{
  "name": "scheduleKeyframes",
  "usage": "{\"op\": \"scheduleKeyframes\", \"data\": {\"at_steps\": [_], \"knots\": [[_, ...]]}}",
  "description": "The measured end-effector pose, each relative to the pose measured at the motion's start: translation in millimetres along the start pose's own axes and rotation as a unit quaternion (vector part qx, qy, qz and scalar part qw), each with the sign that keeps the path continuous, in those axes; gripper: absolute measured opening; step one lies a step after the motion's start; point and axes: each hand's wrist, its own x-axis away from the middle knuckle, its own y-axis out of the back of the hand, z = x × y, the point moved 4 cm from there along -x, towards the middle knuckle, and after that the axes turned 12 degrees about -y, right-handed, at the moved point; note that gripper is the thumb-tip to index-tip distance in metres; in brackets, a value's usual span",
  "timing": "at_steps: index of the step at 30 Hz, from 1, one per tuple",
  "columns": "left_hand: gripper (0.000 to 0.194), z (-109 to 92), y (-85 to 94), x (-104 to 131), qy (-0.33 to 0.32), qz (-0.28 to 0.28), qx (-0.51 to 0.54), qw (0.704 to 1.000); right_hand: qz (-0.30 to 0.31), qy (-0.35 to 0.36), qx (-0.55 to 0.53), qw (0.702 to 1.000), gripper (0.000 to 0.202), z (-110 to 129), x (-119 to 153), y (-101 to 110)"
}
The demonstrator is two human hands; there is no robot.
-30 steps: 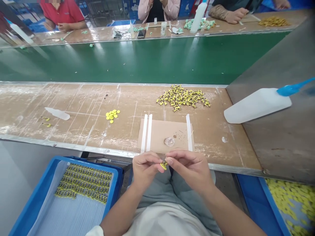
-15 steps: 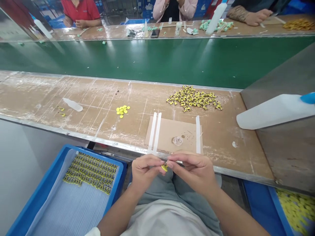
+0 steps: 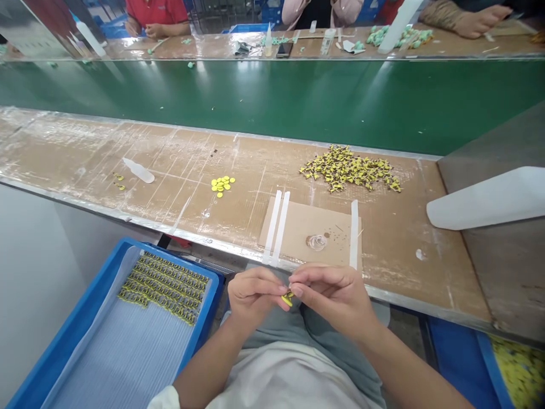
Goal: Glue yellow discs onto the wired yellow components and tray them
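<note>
Close together, left hand (image 3: 251, 295) and right hand (image 3: 334, 295), fingertips pinching small glossy yellow disc (image 3: 287, 299).

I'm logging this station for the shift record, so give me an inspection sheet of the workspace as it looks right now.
Surface: worn brown bench, scratched.
Job's things: small yellow part; heap of yellow-black parts; yellow discs; cardboard pad; blue tray with finished rows.
Clutter: white squeeze bottle; small clear tube.
Grippers: left hand and right hand pinch the part between their fingers.
Cables: nothing seen.
Surroundings: green conveyor belt; people at the far bench.
</note>
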Motion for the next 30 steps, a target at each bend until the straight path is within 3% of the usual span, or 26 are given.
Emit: {"op": "scheduleKeyframes", "data": {"at_steps": [5, 12, 19, 26, 30], "knots": [[0.017, -1, 4.1, 3, 0.004, -0.001, -0.020, 1.000, -0.002, -0.029, 0.006, 1.000, 0.009, -7, -1, -1], [0.026, -10, 18.0, 14, 0.043, -0.059, -0.157, 0.985, -0.041, -0.090, -0.076, 0.992, 0.017, -23, -11, -14], [0.038, -21, 23.8, 24, 0.014, -0.065, -0.237, 0.969, -0.051, -0.123, -0.067, 0.989, 0.029, -42, -14, -25], [0.030, -31, 47.1, 35, 0.026, -0.121, -0.273, 0.954, -0.029, -0.148, -0.039, 0.988, 0.033, -54, -25, -54], [0.027, -33, 72.5, 59, 0.076, -0.182, -0.265, 0.944, 0.013, -0.149, -0.009, 0.989, 0.045, -64, -29, -72]]}}
